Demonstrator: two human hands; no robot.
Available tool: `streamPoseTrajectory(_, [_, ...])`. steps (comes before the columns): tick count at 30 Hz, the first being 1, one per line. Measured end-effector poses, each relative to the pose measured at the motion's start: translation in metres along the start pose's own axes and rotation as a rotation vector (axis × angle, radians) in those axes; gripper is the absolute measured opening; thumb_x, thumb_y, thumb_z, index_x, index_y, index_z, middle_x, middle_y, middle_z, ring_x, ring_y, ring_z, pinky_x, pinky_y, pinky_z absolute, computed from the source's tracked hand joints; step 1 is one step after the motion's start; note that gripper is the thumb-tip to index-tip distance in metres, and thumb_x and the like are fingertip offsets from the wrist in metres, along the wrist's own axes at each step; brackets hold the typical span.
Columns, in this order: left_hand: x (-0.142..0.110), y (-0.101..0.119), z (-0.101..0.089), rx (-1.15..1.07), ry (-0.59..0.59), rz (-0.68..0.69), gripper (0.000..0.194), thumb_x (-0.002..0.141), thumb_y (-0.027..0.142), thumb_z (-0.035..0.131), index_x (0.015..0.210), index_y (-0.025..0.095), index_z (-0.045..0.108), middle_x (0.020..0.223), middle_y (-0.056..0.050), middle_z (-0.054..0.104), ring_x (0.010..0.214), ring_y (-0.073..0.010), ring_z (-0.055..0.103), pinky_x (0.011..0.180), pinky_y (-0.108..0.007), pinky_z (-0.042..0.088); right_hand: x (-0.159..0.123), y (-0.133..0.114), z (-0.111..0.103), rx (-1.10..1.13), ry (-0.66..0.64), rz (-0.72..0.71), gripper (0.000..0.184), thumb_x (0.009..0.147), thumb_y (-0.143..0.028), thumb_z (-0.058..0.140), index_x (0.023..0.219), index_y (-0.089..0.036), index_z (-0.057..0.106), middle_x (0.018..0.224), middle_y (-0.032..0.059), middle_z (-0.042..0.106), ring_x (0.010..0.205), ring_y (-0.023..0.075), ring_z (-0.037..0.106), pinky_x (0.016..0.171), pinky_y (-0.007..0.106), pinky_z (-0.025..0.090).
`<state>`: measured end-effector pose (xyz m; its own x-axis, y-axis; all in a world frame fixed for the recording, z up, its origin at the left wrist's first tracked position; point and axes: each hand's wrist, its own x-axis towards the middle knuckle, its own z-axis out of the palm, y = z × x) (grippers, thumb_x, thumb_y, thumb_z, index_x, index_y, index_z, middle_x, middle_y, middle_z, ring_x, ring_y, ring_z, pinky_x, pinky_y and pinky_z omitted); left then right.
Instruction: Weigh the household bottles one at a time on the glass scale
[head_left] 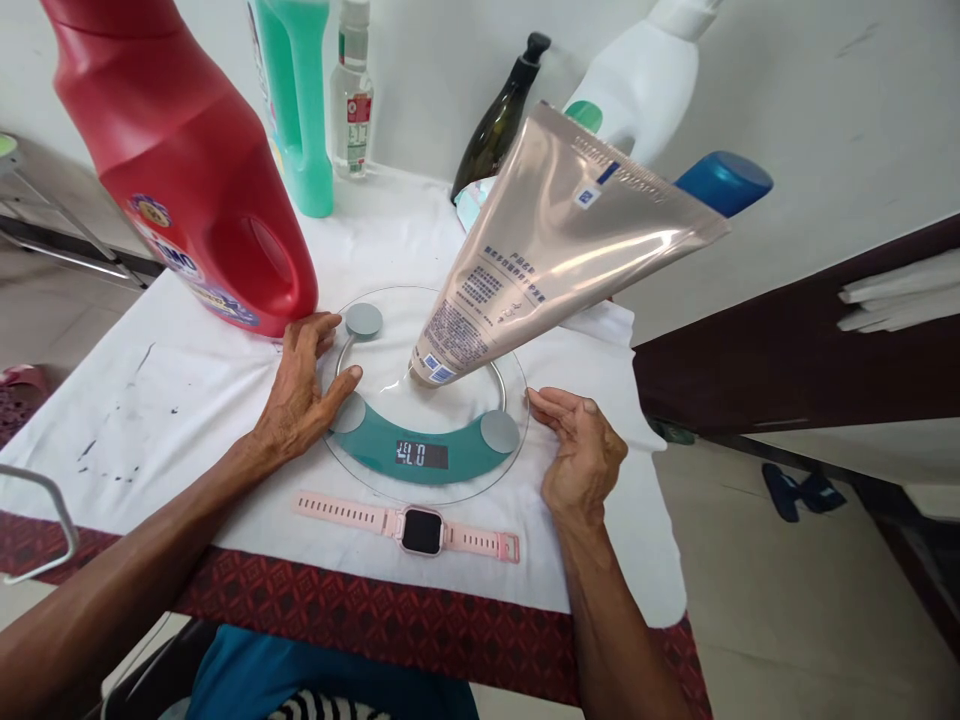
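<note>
A round glass scale (405, 488) lies on the white cloth, its digital display lit on a green band. On it a beige squeeze tube (517, 260) with printed text stands tilted on its cap end. My left hand (301, 385) rests at the scale's left edge, fingers spread, the thumb over the glass rim. At the right edge is my right hand (581, 445), its fingers stretched toward the rim and its fingertips at the glass. Neither hand touches the tube. Below the scale lies a pink smartwatch (421, 530) with a dark screen, strap laid out flat.
A large red detergent bottle (195, 160) stands close to my left hand. Behind are a green bottle (304, 110), a clear bottle (352, 100), a dark pump bottle (499, 125), a white jug (645, 75) and a blue cap (724, 183), all near the wall.
</note>
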<state>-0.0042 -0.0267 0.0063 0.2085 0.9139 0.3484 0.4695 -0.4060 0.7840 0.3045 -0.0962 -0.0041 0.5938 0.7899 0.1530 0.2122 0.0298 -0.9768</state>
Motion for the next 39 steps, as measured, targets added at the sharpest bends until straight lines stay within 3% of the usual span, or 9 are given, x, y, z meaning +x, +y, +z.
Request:
streamPoseTrajectory(5, [0.000, 0.000, 0.003, 0.060, 0.010, 0.020, 0.057, 0.098, 0.045, 0.063, 0.145, 0.023, 0.040, 0.144, -0.014, 0.046, 0.134, -0.0319, 0.053, 0.109, -0.060, 0.055, 0.002, -0.005, 0.001, -0.087, -0.009, 0.010, 0.047, 0.094, -0.062, 0.059, 0.098, -0.018, 0.076, 0.095, 0.0099, 0.079, 0.098, 0.0302, 0.075, 0.090, 0.049, 0.056])
streamPoseTrajectory(10, [-0.001, 0.003, 0.004, 0.091, 0.004, -0.030, 0.056, 0.099, 0.048, 0.060, 0.146, 0.024, 0.040, 0.145, -0.015, 0.046, 0.130, -0.0339, 0.057, 0.104, -0.064, 0.056, 0.000, -0.037, 0.006, -0.215, 0.027, -0.137, 0.043, 0.092, -0.060, 0.064, 0.114, -0.024, 0.072, 0.123, 0.0096, 0.074, 0.120, 0.0312, 0.067, 0.097, 0.049, 0.054])
streamPoseTrajectory(15, [-0.003, 0.002, 0.005, 0.108, 0.021, -0.048, 0.057, 0.100, 0.050, 0.059, 0.147, 0.024, 0.041, 0.147, -0.016, 0.046, 0.133, -0.0361, 0.056, 0.106, -0.064, 0.055, -0.003, -0.085, 0.037, -0.160, -0.250, -0.246, 0.055, 0.084, -0.064, 0.071, 0.126, -0.028, 0.067, 0.130, 0.0080, 0.071, 0.116, 0.0304, 0.067, 0.099, 0.050, 0.055])
streamPoseTrajectory(20, [-0.004, -0.002, 0.009, 0.116, 0.069, -0.030, 0.055, 0.101, 0.048, 0.059, 0.147, 0.024, 0.041, 0.147, -0.016, 0.047, 0.138, -0.0362, 0.052, 0.111, -0.063, 0.051, -0.003, -0.108, 0.075, -0.240, -0.202, -0.278, 0.040, 0.082, -0.061, 0.077, 0.097, -0.024, 0.071, 0.089, 0.0038, 0.076, 0.082, 0.0244, 0.068, 0.079, 0.042, 0.056])
streamPoseTrajectory(24, [-0.005, -0.002, 0.011, 0.118, 0.089, -0.024, 0.053, 0.102, 0.043, 0.057, 0.148, 0.022, 0.041, 0.146, -0.016, 0.048, 0.139, -0.0357, 0.051, 0.114, -0.063, 0.049, 0.005, -0.115, 0.081, -0.290, -0.165, -0.260, 0.042, 0.084, -0.062, 0.074, 0.077, -0.021, 0.071, 0.072, 0.0028, 0.072, 0.065, 0.0203, 0.062, 0.065, 0.036, 0.052])
streamPoseTrajectory(28, [-0.006, 0.000, 0.012, 0.103, 0.086, -0.043, 0.051, 0.104, 0.039, 0.055, 0.149, 0.023, 0.039, 0.148, -0.016, 0.047, 0.138, -0.0347, 0.052, 0.114, -0.061, 0.050, 0.043, -0.121, 0.080, -0.344, -0.030, -0.218, 0.051, 0.079, -0.068, 0.074, 0.080, -0.017, 0.075, 0.075, 0.0063, 0.075, 0.068, 0.0237, 0.065, 0.064, 0.035, 0.051])
streamPoseTrajectory(32, [-0.007, 0.000, 0.014, 0.076, 0.088, -0.048, 0.051, 0.104, 0.036, 0.054, 0.150, 0.022, 0.037, 0.148, -0.016, 0.045, 0.139, -0.0338, 0.050, 0.115, -0.062, 0.049, 0.109, -0.108, 0.094, -0.434, 0.171, -0.431, 0.054, 0.084, -0.065, 0.066, 0.100, -0.014, 0.077, 0.102, 0.0163, 0.079, 0.094, 0.0338, 0.072, 0.087, 0.045, 0.053])
streamPoseTrajectory(36, [-0.008, -0.001, 0.016, 0.057, 0.088, -0.061, 0.051, 0.105, 0.034, 0.053, 0.151, 0.023, 0.036, 0.149, -0.016, 0.043, 0.141, -0.0332, 0.049, 0.117, -0.061, 0.048, 0.166, -0.083, 0.120, -0.606, 0.218, -0.437, 0.044, 0.082, -0.055, 0.063, 0.099, -0.016, 0.071, 0.103, 0.0199, 0.077, 0.098, 0.0373, 0.071, 0.090, 0.048, 0.051])
streamPoseTrajectory(39, [-0.008, -0.001, 0.018, 0.042, 0.096, -0.070, 0.051, 0.105, 0.033, 0.053, 0.151, 0.023, 0.036, 0.149, -0.016, 0.043, 0.141, -0.0330, 0.049, 0.117, -0.061, 0.047, 0.190, -0.069, 0.133, -0.638, 0.231, -0.385, 0.038, 0.082, -0.051, 0.061, 0.096, -0.016, 0.067, 0.102, 0.0229, 0.075, 0.097, 0.0382, 0.069, 0.089, 0.050, 0.050])
